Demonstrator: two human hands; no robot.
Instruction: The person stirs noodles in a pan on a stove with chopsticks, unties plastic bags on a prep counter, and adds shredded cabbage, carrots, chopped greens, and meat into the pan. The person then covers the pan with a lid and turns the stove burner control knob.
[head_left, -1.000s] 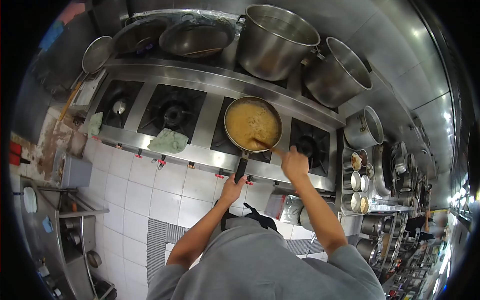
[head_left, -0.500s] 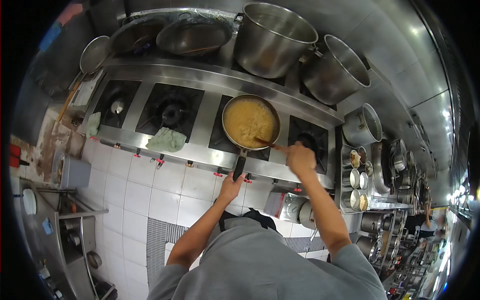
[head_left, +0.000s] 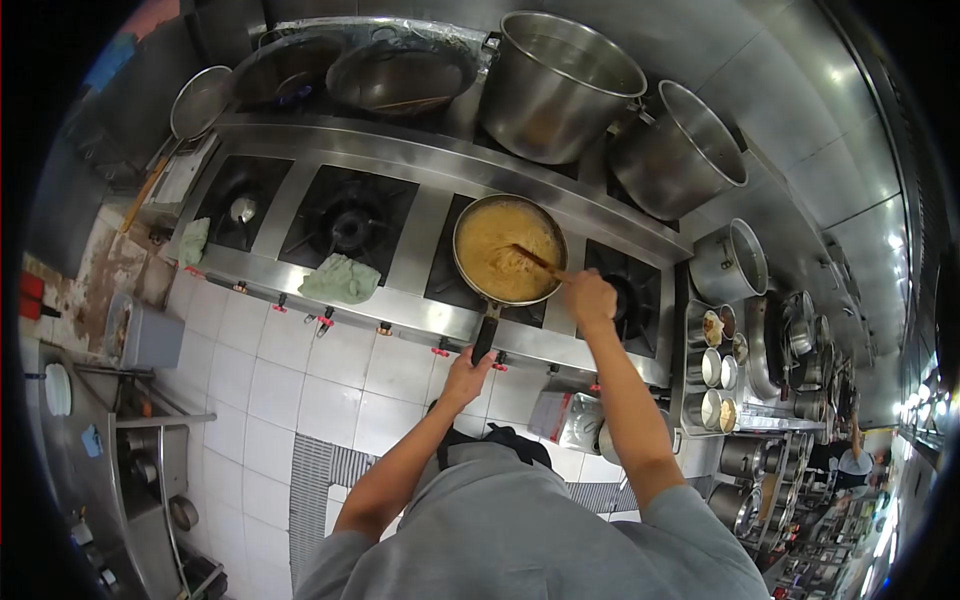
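A frying pan (head_left: 458,262) sits over a burner of the steel stove, filled with a yellow, lumpy, sauce-like food (head_left: 497,238). My left hand (head_left: 467,378) is closed around the pan's black handle (head_left: 486,335). In my right hand (head_left: 590,300) is a brown, wooden-looking spatula (head_left: 540,262), its far end dipped in the middle of the food. That submerged tip is hidden, so I cannot tell its full shape.
A green cloth (head_left: 341,279) lies on the stove's front edge beside a bare burner (head_left: 349,228). Large steel pots (head_left: 560,95) stand along the back. At right, a tray holds several small containers (head_left: 711,367). A strainer (head_left: 200,103) rests at far left.
My right hand has moved slightly up, carrying the spatula's tip from the pan's lower right toward the middle of the food. My left hand keeps its hold on the handle.
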